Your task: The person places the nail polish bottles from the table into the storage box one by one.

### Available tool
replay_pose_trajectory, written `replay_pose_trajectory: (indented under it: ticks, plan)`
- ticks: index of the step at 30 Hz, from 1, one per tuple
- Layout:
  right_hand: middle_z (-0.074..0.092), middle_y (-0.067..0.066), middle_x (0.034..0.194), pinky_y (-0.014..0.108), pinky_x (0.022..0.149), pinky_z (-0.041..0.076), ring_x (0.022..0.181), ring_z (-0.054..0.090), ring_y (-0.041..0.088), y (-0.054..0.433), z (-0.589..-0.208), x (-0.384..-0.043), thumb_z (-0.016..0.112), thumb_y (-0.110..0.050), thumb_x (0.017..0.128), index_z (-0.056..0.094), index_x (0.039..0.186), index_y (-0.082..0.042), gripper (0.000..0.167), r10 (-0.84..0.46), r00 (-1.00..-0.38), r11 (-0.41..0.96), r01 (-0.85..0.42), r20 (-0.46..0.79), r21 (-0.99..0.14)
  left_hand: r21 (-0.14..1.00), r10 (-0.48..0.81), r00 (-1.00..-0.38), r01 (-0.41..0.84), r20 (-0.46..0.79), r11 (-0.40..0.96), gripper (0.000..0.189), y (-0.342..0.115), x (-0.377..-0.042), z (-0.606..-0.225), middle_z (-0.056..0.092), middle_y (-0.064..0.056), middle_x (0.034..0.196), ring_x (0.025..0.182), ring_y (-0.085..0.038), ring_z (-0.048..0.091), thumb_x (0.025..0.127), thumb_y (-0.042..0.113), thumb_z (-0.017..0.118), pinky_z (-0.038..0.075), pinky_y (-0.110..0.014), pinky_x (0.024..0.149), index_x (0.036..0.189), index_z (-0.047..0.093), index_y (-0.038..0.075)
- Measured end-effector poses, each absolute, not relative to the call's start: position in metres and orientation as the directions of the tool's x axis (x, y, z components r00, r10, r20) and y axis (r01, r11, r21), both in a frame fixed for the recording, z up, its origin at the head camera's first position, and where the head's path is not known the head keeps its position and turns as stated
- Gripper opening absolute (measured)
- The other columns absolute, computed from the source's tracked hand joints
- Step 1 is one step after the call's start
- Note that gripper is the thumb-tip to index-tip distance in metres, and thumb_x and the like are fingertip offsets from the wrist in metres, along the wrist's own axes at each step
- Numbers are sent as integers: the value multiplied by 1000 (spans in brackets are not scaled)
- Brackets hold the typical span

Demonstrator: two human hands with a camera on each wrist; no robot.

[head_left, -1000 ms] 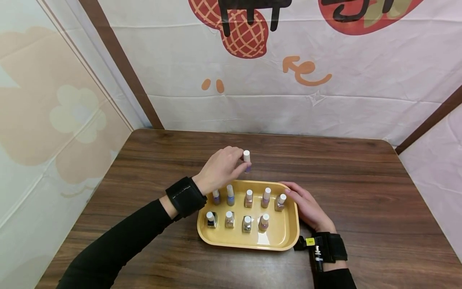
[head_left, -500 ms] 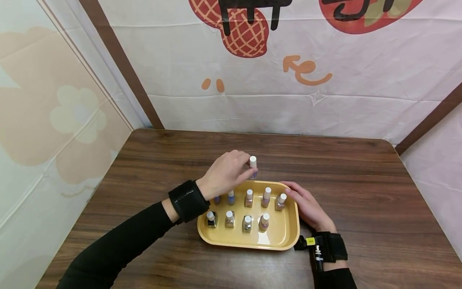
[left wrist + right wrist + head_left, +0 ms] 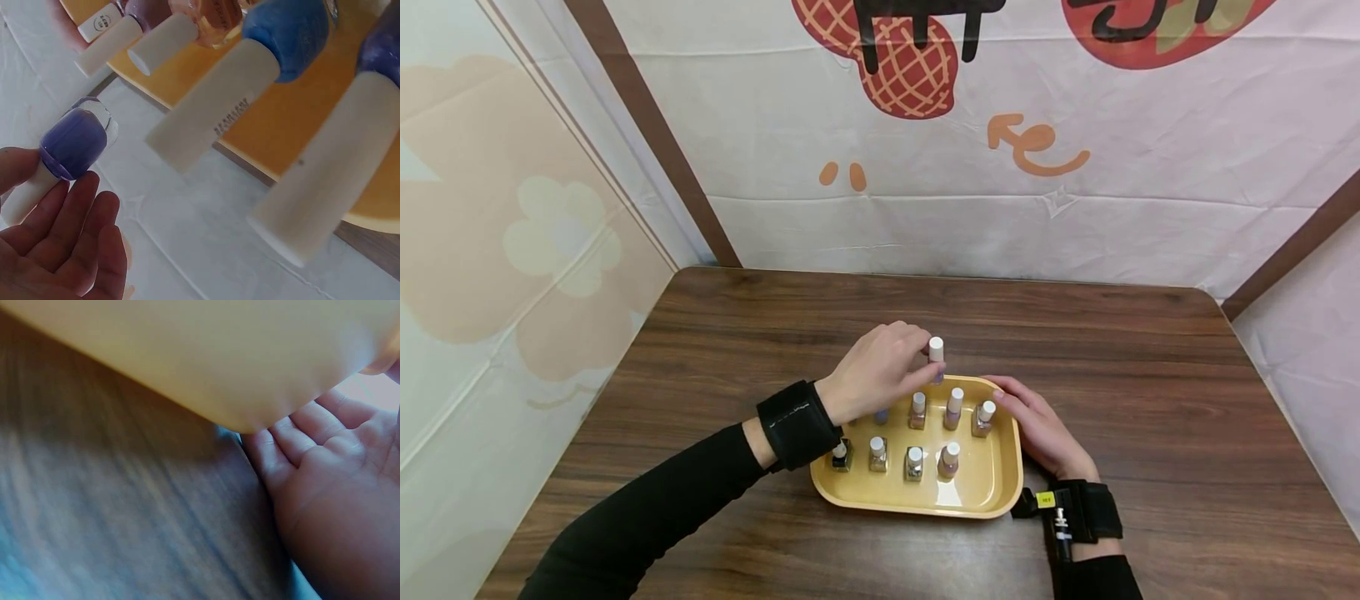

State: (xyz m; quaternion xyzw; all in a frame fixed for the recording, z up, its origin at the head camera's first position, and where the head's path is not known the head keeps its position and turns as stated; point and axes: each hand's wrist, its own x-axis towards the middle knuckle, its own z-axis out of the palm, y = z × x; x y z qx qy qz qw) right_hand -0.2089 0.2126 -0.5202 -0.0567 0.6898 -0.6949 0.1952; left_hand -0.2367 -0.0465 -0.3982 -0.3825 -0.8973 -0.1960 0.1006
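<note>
My left hand (image 3: 880,371) pinches a purple nail polish bottle (image 3: 74,142) by its white cap. In the head view that bottle hangs upright just above the far rim of a yellow tray (image 3: 880,497). Inside the tray stand several nail polish bottles with white caps in two rows, among them a black one (image 3: 842,457), a pinkish one (image 3: 948,462) and a blue one (image 3: 294,37). Part of the far row is hidden behind my left hand. At the tray's far right corner, my right hand (image 3: 1041,429) grips the rim, thumb on top and fingers along the outer wall.
The tray rests on a dark wood-grain table (image 3: 737,533). A white printed cloth (image 3: 775,117) hangs behind the table's far edge, and a patterned panel (image 3: 520,250) stands on the left.
My left hand has moved right and toward me with the purple nail polish bottle, from beyond the tray to its far rim. The right hand and tray stay put.
</note>
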Motion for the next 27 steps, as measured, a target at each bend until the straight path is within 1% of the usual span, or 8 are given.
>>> replay_pose_trajectory:
  ticks: [4,12,16,21,27]
  plan:
    - [48,18,136,29,91,51,114,56,11,213,-520,-209,48,-38,100,43,140,-3,53,-342,-919,32,196,-195,-980,277,658,-669,742,345,610,11,-44,-235,-398,68,3,82,78,-10,60,91,26,66,48,-26,68,87,66,15]
    - [48,18,136,31,91,52,114,56,13,213,-520,-210,48,-37,100,43,140,-3,52,-358,-914,14,201,-192,-980,272,676,-656,755,336,597,12,-38,-230,-398,67,2,82,77,-10,61,92,25,64,48,-23,66,85,65,15]
    - [47,18,136,31,91,52,114,57,13,213,-520,-210,48,-36,101,42,140,-2,52,-372,-910,2,197,-183,-980,268,691,-634,773,348,574,13,-35,-227,-398,68,2,83,73,-9,57,91,26,65,47,-23,66,84,65,15]
    - [47,19,136,31,90,53,113,59,13,213,-520,-210,47,-35,101,41,141,-3,52,-386,-907,-14,185,-165,-983,259,708,-607,795,362,549,14,-30,-221,-400,62,5,75,66,-7,49,91,28,66,45,-24,66,83,64,16]
    - [46,17,137,29,91,52,114,58,12,214,-519,-210,47,-35,101,42,141,-3,52,-377,-909,-9,193,-176,-981,257,727,-586,810,359,526,14,-26,-215,-402,60,10,72,67,-5,49,92,29,64,44,-22,65,81,63,19]
